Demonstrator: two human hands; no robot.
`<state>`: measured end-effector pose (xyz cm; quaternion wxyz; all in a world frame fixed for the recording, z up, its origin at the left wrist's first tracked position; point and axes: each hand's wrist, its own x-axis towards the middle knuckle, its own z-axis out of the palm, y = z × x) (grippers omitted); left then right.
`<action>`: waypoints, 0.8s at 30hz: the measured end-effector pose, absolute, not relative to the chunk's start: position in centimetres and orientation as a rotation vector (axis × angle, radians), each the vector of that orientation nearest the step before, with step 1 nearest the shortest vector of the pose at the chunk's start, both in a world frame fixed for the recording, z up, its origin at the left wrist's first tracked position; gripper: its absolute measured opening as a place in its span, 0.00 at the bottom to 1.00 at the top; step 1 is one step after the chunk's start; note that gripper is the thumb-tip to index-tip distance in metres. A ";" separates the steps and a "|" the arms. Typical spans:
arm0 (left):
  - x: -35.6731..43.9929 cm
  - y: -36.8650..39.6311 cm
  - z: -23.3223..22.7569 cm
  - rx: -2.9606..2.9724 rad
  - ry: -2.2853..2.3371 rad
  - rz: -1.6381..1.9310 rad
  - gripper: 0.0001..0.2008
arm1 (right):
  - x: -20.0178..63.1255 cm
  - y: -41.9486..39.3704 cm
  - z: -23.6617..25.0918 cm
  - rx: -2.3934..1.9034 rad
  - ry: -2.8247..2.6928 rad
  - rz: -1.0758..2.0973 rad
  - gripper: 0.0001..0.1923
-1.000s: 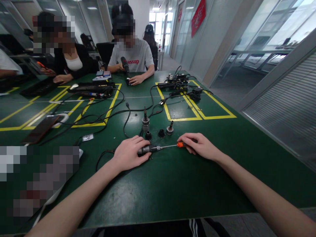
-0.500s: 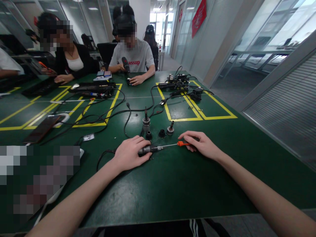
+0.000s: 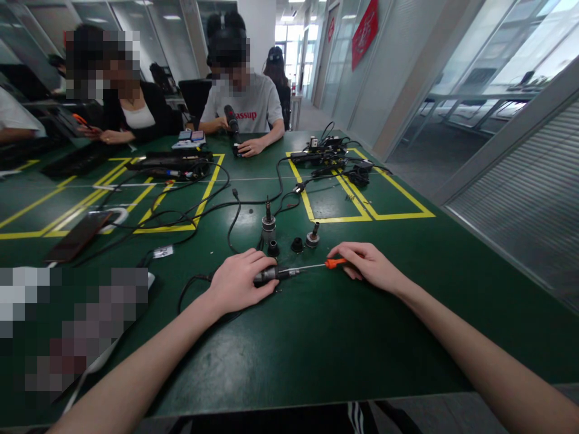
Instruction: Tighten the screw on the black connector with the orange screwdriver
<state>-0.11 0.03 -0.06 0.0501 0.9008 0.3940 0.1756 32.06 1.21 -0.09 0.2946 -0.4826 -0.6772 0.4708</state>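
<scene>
Nearest on the worktop [image 3: 316, 337]: left hand [image 3: 237, 282] closed over a dark cylindrical tool [image 3: 266, 275], pinning it flat. Right hand [image 3: 368, 265], fingers [image 3: 346, 248] pinched shut on the orange screwdriver [image 3: 335, 263], shaft levelled into the tool's end. Step judged: driving or loosening a fastener in the tool tip. Next move calls for steady axial pressure and rotation. Just beyond: small fittings [image 3: 296, 244]. Far side: shirt [image 3: 246, 108] lettering, readable only as "assup".

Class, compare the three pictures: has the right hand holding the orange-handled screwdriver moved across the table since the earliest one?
No. The right hand keeps the screwdriver at the same spot just below the small black parts; slight shifts match the camera's.
</scene>
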 end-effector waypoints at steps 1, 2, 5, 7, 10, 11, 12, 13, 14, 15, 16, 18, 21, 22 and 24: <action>-0.1 0.0 -0.1 2.742 1.199 0.533 0.11 | 32.0 1.2 -0.1 -1.289 -1.804 1.245 0.28; -0.1 0.0 -0.1 2.741 1.199 0.534 0.11 | 32.0 1.2 0.0 -1.289 -1.807 1.229 0.26; -0.1 0.1 -0.1 2.737 1.198 0.536 0.11 | 32.0 1.2 0.5 -1.259 -1.811 1.160 0.22; -0.1 0.0 0.0 2.733 1.196 0.538 0.11 | 32.0 1.2 0.8 -1.237 -1.824 1.107 0.21; -0.1 0.0 0.1 2.727 1.194 0.538 0.11 | 32.0 1.1 0.8 -1.237 -1.824 1.106 0.22; -0.1 0.0 0.1 2.725 1.195 0.539 0.11 | 32.0 1.1 0.7 -1.249 -1.820 1.132 0.22; -0.1 0.0 0.1 2.724 1.196 0.540 0.11 | 31.9 1.1 0.5 -1.267 -1.816 1.162 0.24; -0.1 0.0 0.0 2.722 1.195 0.542 0.11 | 31.9 1.1 0.4 -1.285 -1.811 1.188 0.25; -0.1 0.0 0.0 2.721 1.193 0.547 0.11 | 31.9 1.0 0.3 -1.301 -1.809 1.205 0.27; -0.1 0.0 0.0 2.721 1.190 0.551 0.11 | 31.9 1.0 0.2 -1.312 -1.809 1.211 0.27; -0.1 0.0 0.0 2.722 1.187 0.555 0.11 | 32.0 1.0 0.2 -1.314 -1.810 1.204 0.27; -0.2 0.0 -0.1 2.727 1.184 0.562 0.11 | 32.0 1.1 0.4 -1.299 -1.810 1.167 0.24; -0.2 0.1 -0.1 2.730 1.187 0.548 0.11 | 32.1 1.1 0.8 -1.252 -1.817 1.105 0.22; -0.2 0.1 -0.1 2.729 1.187 0.543 0.11 | 32.1 1.1 0.9 -1.241 -1.818 1.095 0.22; -0.1 0.1 0.0 2.729 1.187 0.538 0.11 | 32.1 1.1 0.9 -1.238 -1.815 1.107 0.22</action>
